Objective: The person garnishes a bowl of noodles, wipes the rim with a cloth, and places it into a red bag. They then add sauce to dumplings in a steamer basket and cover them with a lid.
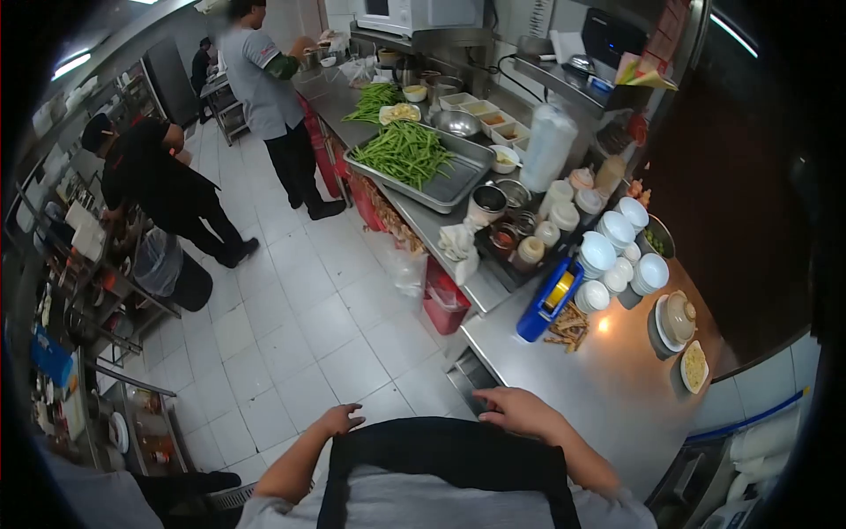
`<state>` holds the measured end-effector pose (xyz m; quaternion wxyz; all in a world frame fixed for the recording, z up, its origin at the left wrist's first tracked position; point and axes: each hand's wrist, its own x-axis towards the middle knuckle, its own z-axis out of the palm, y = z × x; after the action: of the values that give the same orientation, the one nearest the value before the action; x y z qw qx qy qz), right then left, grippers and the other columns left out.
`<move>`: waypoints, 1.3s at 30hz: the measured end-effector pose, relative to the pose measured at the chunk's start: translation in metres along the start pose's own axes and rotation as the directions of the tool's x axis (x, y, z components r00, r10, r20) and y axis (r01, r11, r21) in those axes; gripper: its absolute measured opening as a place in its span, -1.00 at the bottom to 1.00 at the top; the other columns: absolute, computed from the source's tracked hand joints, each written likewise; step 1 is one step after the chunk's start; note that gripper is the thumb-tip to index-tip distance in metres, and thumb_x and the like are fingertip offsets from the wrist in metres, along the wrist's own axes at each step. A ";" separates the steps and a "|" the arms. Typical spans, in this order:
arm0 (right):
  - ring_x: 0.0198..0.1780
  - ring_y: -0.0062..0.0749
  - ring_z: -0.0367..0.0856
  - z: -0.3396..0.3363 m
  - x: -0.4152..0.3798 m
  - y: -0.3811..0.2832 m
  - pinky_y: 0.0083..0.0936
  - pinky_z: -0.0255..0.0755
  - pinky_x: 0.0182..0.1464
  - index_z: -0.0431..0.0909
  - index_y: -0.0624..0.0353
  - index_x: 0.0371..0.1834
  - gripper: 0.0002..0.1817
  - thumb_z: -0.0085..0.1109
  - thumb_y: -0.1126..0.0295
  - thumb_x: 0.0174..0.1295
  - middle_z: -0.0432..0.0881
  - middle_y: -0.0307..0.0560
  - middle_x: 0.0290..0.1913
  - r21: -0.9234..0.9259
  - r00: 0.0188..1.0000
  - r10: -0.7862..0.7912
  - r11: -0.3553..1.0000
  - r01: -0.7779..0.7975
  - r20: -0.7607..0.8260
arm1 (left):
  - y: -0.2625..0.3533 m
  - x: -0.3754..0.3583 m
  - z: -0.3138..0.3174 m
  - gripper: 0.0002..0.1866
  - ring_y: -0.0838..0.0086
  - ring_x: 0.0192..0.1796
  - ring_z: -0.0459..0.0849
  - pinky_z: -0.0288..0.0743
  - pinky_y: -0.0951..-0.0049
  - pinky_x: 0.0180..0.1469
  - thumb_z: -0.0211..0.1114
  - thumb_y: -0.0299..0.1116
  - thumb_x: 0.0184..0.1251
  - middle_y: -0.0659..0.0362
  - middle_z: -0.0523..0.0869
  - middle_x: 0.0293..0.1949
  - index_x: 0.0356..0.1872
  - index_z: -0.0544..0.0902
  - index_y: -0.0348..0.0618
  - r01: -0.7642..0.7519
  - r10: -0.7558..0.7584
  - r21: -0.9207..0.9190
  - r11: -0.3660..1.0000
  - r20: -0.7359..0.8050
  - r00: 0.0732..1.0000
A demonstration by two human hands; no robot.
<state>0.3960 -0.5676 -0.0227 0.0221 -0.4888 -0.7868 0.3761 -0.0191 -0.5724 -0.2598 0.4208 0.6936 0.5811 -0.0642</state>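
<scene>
My left hand (340,420) hangs in front of my dark apron (441,450), above the tiled floor, with its fingers apart and nothing in them. On the other side, my right hand (518,411) is near the front edge of the steel counter (573,388). Its fingers are stretched out and empty. Just beyond it, a metal recess or drawer (473,379) shows at the counter's edge. A blue tape dispenser (539,316) stands on the counter, beside a bundle of clothespin-like wooden pieces (569,330).
Stacked white bowls (599,254), a lidded pot (679,319) and a dish of food (694,367) stand rightward. A tray of green beans (463,185) and sauce bottles (529,254) line the counter. Co-workers (163,167) stand ahead, near a black bin (189,284).
</scene>
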 end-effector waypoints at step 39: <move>-0.10 -0.36 0.52 -0.169 0.767 -0.149 -0.42 0.45 -0.02 0.40 0.25 0.02 -0.72 0.00 0.37 0.29 0.51 -0.04 -0.16 0.958 0.984 0.160 -0.261 0.117 -0.077 | -0.439 0.409 -0.616 -0.64 0.56 -0.50 0.41 0.29 0.51 -0.51 0.17 -0.07 0.25 0.22 0.52 -0.52 -0.24 0.53 -0.21 0.068 -0.393 -0.693 0.717 -0.323 0.861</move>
<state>-0.0480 0.0957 -0.0650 0.4633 -0.3234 -0.1640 0.8086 -0.5142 0.1281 -0.3269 0.4807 0.4142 0.7302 0.2533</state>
